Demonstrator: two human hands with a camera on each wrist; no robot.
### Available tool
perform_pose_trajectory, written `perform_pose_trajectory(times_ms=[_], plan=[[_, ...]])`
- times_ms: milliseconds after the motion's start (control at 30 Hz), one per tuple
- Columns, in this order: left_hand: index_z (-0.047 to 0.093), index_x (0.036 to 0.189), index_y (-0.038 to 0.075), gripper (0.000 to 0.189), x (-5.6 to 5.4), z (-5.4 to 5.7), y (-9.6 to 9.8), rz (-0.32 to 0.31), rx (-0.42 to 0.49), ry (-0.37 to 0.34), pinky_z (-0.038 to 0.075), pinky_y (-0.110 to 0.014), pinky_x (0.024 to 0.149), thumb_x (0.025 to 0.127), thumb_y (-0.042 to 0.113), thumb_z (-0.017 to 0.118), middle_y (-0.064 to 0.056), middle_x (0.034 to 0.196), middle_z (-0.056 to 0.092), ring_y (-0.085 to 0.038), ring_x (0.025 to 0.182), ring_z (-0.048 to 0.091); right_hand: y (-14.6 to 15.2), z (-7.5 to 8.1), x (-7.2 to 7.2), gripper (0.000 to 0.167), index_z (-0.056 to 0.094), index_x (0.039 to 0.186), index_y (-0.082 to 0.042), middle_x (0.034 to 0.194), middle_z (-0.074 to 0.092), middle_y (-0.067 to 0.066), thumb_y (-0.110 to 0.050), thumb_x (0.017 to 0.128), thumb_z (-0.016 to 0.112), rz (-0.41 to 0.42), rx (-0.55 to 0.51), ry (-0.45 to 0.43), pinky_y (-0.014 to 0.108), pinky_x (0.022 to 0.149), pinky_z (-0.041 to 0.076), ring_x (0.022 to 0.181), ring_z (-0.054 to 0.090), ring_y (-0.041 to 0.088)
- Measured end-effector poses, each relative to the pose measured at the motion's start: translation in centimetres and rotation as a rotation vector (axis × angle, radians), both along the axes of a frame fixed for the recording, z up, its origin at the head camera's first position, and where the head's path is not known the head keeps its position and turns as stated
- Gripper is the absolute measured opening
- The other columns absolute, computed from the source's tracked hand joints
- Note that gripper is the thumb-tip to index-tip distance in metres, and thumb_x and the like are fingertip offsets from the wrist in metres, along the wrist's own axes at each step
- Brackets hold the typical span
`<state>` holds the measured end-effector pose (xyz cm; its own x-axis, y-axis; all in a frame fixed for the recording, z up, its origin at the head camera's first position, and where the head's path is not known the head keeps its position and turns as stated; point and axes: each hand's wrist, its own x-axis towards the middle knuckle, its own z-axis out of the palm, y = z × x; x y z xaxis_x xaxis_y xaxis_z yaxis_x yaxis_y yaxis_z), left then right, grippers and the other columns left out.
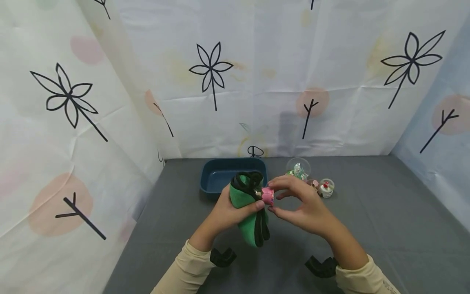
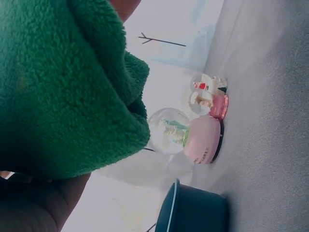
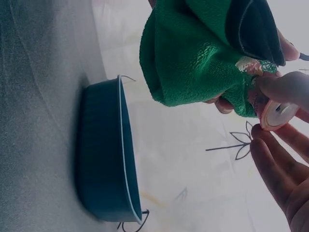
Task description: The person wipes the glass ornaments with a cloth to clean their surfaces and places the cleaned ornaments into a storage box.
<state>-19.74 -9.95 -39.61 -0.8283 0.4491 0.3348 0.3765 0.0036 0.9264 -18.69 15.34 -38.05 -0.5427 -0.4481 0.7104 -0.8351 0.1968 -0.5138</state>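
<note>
My left hand [image 1: 231, 208] grips a folded green plush cloth [image 1: 244, 200] with dark edging, and its thumb lies against a small snow globe with a pink base [image 1: 268, 196]. The cloth wraps round the globe end, so most of the dome is hidden. Thumb and fingertips of my right hand [image 1: 302, 204] pinch the pink base at its edges. The pale underside of the base faces that hand in the right wrist view. From the left wrist, the green cloth [image 2: 63, 92] fills much of the view and hides the globe.
Behind the hands stands a dark blue rectangular basin [image 1: 233, 160]. To its right are a large snow globe [image 2: 205, 140] with a pink base, a small pink one [image 2: 219, 105] and a small white one [image 1: 326, 188]. Patterned white sheets [image 1: 253, 122] surround the grey table.
</note>
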Motion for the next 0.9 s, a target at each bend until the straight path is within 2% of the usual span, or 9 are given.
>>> perform_pose_trajectory(times_ms=[67, 267, 367, 500, 600, 667, 767, 867, 900], plan=[[0.060, 0.132, 0.018, 0.049, 0.06, 0.04, -0.04, -0.002, -0.003, -0.005, 0.064, -0.041, 0.087, 0.093, 0.035, 0.084, -0.007, 0.114, 0.073, -0.024, 0.100, 0.074, -0.02, 0.08, -0.04, 0.068, 0.067, 0.132, -0.004, 0.123, 0.072, 0.011, 0.013, 0.071, 0.091, -0.003, -0.005, 0.017, 0.026, 0.084, 0.064, 0.104, 0.073, 0.016], [0.058, 0.135, 0.019, 0.053, 0.09, 0.02, -0.04, -0.002, -0.030, 0.012, 0.064, -0.040, 0.088, 0.092, 0.034, 0.085, -0.006, 0.115, 0.072, -0.022, 0.101, 0.073, 0.18, 0.14, 0.21, 0.056, 0.067, 0.133, -0.007, 0.107, 0.080, 0.005, 0.007, 0.082, 0.086, -0.078, 0.020, -0.072, 0.024, 0.079, 0.063, 0.086, 0.077, 0.010], [0.059, 0.134, 0.020, 0.050, 0.03, 0.04, 0.02, -0.006, -0.024, 0.019, 0.065, -0.041, 0.088, 0.093, 0.032, 0.085, -0.006, 0.115, 0.072, -0.023, 0.101, 0.073, 0.24, 0.07, 0.21, 0.057, 0.068, 0.132, -0.005, 0.113, 0.078, 0.006, 0.008, 0.080, 0.087, -0.072, 0.013, -0.075, 0.026, 0.079, 0.064, 0.089, 0.077, 0.011], [0.059, 0.134, 0.018, 0.050, -0.01, 0.08, 0.06, -0.010, 0.006, 0.014, 0.065, -0.041, 0.087, 0.094, 0.033, 0.084, -0.008, 0.115, 0.072, -0.023, 0.099, 0.074, 0.28, 0.10, 0.06, 0.067, 0.065, 0.135, -0.002, 0.128, 0.071, 0.011, 0.011, 0.074, 0.090, -0.018, -0.005, -0.053, 0.029, 0.083, 0.065, 0.105, 0.073, 0.013], [0.058, 0.135, 0.017, 0.050, -0.02, 0.06, 0.08, -0.017, 0.021, 0.014, 0.065, -0.040, 0.087, 0.094, 0.033, 0.083, -0.010, 0.115, 0.072, -0.022, 0.099, 0.074, 0.28, 0.18, -0.06, 0.067, 0.066, 0.134, -0.003, 0.129, 0.069, 0.012, 0.014, 0.073, 0.090, 0.007, -0.009, -0.026, 0.027, 0.086, 0.064, 0.110, 0.071, 0.015], [0.059, 0.135, 0.016, 0.050, -0.02, 0.02, 0.08, -0.023, 0.022, 0.016, 0.065, -0.040, 0.087, 0.095, 0.033, 0.083, -0.010, 0.115, 0.073, -0.022, 0.099, 0.075, 0.28, 0.22, -0.04, 0.064, 0.068, 0.131, -0.004, 0.120, 0.072, 0.010, 0.013, 0.073, 0.090, -0.011, -0.001, -0.004, 0.025, 0.092, 0.062, 0.102, 0.073, 0.014], [0.059, 0.135, 0.017, 0.050, -0.01, -0.11, 0.03, -0.033, 0.021, 0.021, 0.065, -0.040, 0.086, 0.094, 0.032, 0.083, -0.010, 0.115, 0.073, -0.022, 0.098, 0.074, 0.28, 0.12, 0.10, 0.055, 0.071, 0.126, -0.007, 0.107, 0.076, 0.004, 0.008, 0.076, 0.090, -0.062, 0.020, -0.018, 0.018, 0.089, 0.060, 0.088, 0.074, 0.011], [0.059, 0.135, 0.018, 0.049, 0.06, -0.20, 0.02, -0.039, 0.012, 0.025, 0.065, -0.041, 0.086, 0.094, 0.031, 0.083, -0.009, 0.115, 0.072, -0.022, 0.099, 0.074, 0.26, -0.06, 0.23, 0.045, 0.073, 0.121, -0.010, 0.098, 0.077, -0.001, 0.004, 0.081, 0.088, -0.103, 0.033, -0.045, 0.019, 0.083, 0.060, 0.081, 0.073, 0.007], [0.059, 0.135, 0.019, 0.049, 0.08, -0.20, 0.03, -0.040, 0.011, 0.027, 0.065, -0.041, 0.086, 0.094, 0.031, 0.083, -0.009, 0.115, 0.073, -0.023, 0.099, 0.074, 0.28, -0.14, 0.25, 0.043, 0.073, 0.121, -0.011, 0.098, 0.077, -0.002, 0.003, 0.082, 0.087, -0.109, 0.034, -0.054, 0.021, 0.075, 0.060, 0.080, 0.073, 0.007]])
